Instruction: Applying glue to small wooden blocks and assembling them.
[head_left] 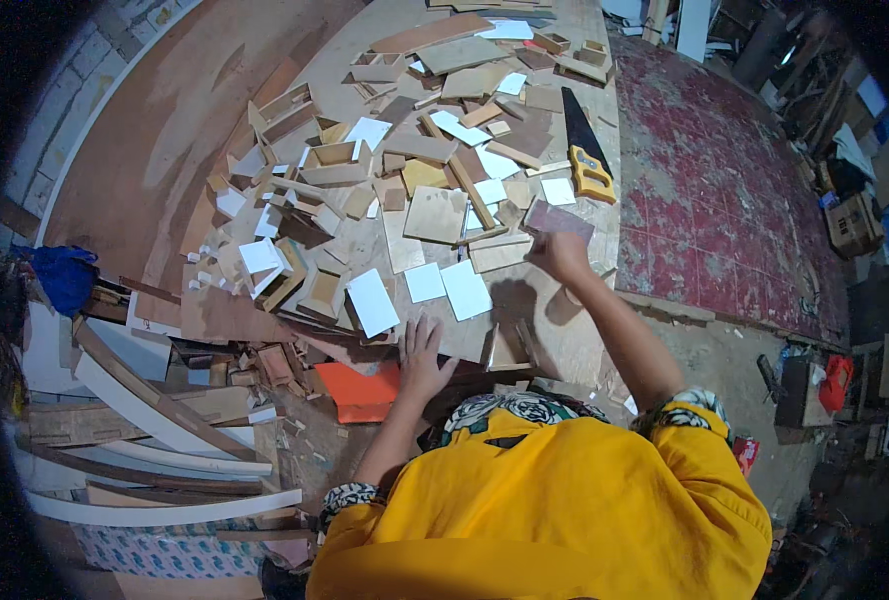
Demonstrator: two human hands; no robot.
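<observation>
My left hand [425, 362] lies with its fingers spread at the near edge of the worktable, just below a white rectangular panel [373, 303]. My right hand [565, 258] is closed on the near edge of a small flat brownish-mauve board [561, 219]. That board is raised beside a pale wood strip [501, 253]. Two more white panels, one small [426, 283] and one larger [466, 290], lie between my hands. A small open wooden box [510, 347] stands at the near edge, close to my body. A handsaw [589, 150] with a yellow handle rests beyond my right hand.
Wood offcuts, white pieces and small boxes [335, 162] crowd the worktable [565, 345]. Curved strips and boards [165, 400] are stacked at the left. An orange sheet [360, 391] sits below the table's near edge. A dusty red tiled surface [715, 180] lies to the right.
</observation>
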